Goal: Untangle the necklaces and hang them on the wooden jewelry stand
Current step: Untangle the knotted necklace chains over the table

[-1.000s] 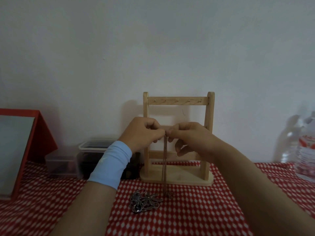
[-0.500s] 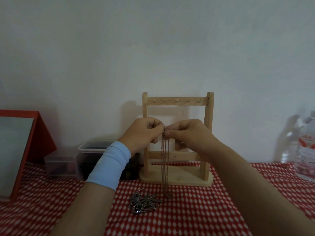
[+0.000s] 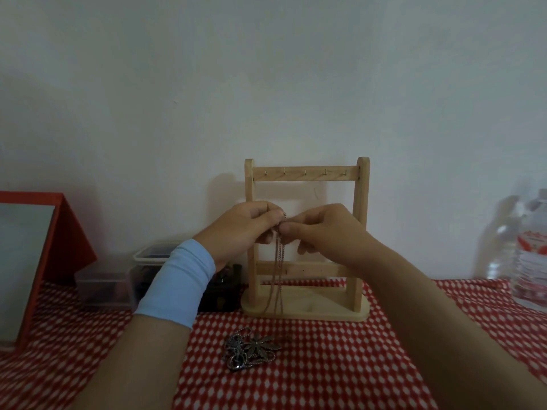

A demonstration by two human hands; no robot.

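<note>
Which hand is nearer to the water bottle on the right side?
Right. The right hand pinches the chain in front of the wooden stand, with the water bottle off to its right; the left hand pinches the chain too, farther left still.

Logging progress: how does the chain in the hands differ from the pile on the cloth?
The held chain hangs in thin strands, pinched by the left hand and right hand; the pile lies bunched on the tablecloth, untouched. The held chain looks fine and pinkish; the pile is chunkier, silvery, with a leaf-shaped pendant. Neither is on the wooden stand yet.
</note>
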